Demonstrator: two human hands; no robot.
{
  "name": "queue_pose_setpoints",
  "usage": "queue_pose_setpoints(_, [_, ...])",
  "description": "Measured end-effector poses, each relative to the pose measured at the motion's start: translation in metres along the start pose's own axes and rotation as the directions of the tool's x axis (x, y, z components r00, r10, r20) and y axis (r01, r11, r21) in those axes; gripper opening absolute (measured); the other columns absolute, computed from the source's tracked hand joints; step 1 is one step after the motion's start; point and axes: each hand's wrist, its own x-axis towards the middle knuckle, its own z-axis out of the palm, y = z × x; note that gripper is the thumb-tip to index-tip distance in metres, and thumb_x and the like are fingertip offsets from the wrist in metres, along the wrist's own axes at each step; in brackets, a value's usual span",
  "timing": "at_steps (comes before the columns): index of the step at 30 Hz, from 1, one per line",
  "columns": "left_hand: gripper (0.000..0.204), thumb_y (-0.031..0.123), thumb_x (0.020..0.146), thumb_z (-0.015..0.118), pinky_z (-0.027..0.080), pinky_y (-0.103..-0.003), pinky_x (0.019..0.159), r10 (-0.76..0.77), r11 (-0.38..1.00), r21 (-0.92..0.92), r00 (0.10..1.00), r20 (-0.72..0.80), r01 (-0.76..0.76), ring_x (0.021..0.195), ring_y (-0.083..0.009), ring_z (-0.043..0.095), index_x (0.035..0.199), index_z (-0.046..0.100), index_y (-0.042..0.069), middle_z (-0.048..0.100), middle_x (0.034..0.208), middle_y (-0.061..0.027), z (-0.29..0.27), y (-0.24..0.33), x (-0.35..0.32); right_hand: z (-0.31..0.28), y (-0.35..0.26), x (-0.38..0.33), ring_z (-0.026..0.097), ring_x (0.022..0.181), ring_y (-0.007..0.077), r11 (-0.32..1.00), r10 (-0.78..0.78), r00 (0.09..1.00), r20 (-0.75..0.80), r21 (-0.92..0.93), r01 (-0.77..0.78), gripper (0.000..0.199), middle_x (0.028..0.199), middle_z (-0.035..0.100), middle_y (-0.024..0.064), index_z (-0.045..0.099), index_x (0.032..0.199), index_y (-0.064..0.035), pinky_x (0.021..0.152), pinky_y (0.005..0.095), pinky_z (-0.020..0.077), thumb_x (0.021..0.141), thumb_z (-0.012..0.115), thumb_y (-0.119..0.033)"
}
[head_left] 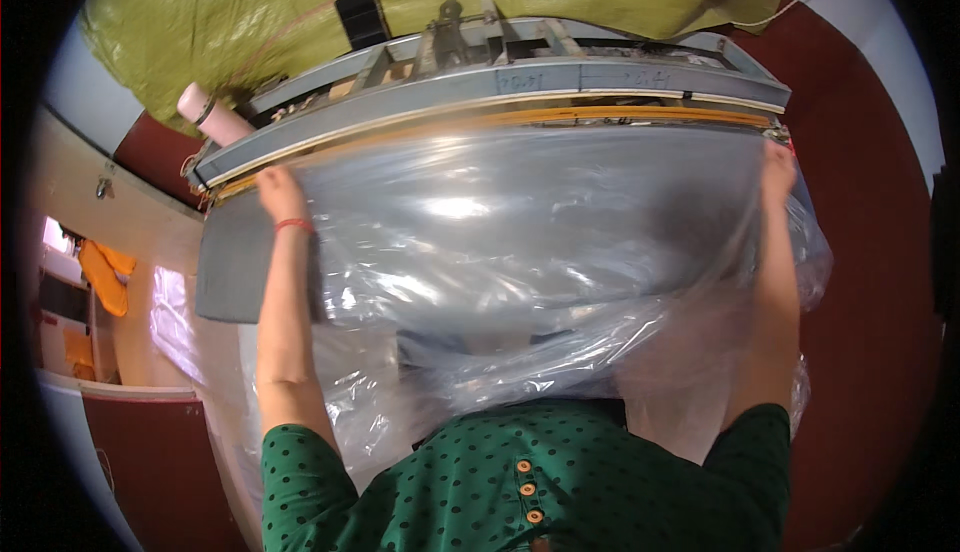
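A wide sheet of clear plastic film (pixel 480 242) is stretched between my two hands over a grey work surface (pixel 240 262), its near part hanging in shiny folds toward my body. My left hand (pixel 280 194), with a red band at the wrist, is closed on the film's far left corner. At the far right corner my right hand (pixel 778 174) grips the same film. Both hands are beside the long metal frame (pixel 620 80) of a machine, along which run a pale strip and an orange-yellow strip (pixel 560 116). The fingertips are partly hidden.
A pink roll (pixel 215 115) leans at the frame's left end. Behind the frame hangs a yellow-green tarpaulin (pixel 230 22) with a dark rectangular object (pixel 362 19) against it. A door (pixel 120 167) with a latch stands at left; reddish-brown floor (pixel 870 282) lies to the right.
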Motion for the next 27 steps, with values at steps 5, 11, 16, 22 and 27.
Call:
queue_pose_setpoints(5, [0.022,0.019,0.081,0.049,0.042,-0.029,0.059,-0.006,0.989,0.15,0.996,-0.091,0.019,0.059,-0.0152,0.048,0.069,0.048,0.001,0.052,0.062,-0.0081,-0.034,-0.075,0.049,0.08,-0.07,-0.024,0.053,0.065,0.0101,0.955,0.026,0.995,0.095,0.29,-0.053,0.024,0.069,0.058,0.0034,0.058,0.081,-0.001,0.06,0.0251,0.0417,0.079,0.06,-0.025])
queue_pose_setpoints(11, [0.02,0.016,0.081,0.053,0.035,-0.02,0.049,-0.073,0.989,-0.122,0.996,0.045,0.078,0.052,-0.0064,0.04,0.066,0.046,0.006,0.048,0.059,0.0011,-0.019,-0.074,0.048,0.081,-0.077,-0.027,0.054,0.058,0.0108,0.983,0.008,0.998,-0.069,0.183,0.005,0.019,0.065,0.057,0.0042,0.054,0.076,-0.0007,0.056,0.0242,0.0429,0.078,0.061,-0.018])
queue_pose_setpoints(16, [0.014,0.018,0.082,0.049,0.04,-0.024,0.044,-0.291,0.834,-0.451,0.948,0.132,0.319,0.05,-0.0101,0.044,0.076,0.045,0.005,0.046,0.059,-0.001,-0.03,-0.067,0.051,0.076,-0.084,-0.023,0.054,0.05,0.0146,0.941,0.211,0.974,-0.076,0.286,-0.182,0.016,0.067,0.057,0.0071,0.051,0.085,-0.0014,0.046,0.0267,0.0441,0.076,0.059,-0.013])
queue_pose_setpoints(22, [0.014,0.019,0.084,0.044,0.042,-0.024,0.043,-0.346,0.818,-0.477,0.937,0.039,0.322,0.052,-0.0097,0.045,0.086,0.043,0.006,0.046,0.064,-0.0015,-0.025,-0.061,0.05,0.066,-0.085,-0.024,0.054,0.049,0.0166,0.9,0.295,0.952,-0.077,0.357,-0.25,0.017,0.076,0.056,0.0099,0.047,0.095,-0.0025,0.043,0.0293,0.0436,0.081,0.051,-0.01])
queue_pose_setpoints(27, [0.008,0.014,0.083,0.047,0.04,-0.021,0.049,-0.193,0.882,-0.367,0.937,0.29,0.295,0.055,-0.0078,0.044,0.084,0.044,0.006,0.047,0.069,-0.0012,-0.053,-0.066,0.048,0.015,-0.086,-0.031,0.055,0.081,0.0178,0.932,-0.107,0.994,-0.027,0.346,0.109,0.023,0.086,0.057,0.01,0.05,0.1,-0.0008,0.071,0.0296,0.0448,0.083,0.053,-0.016])
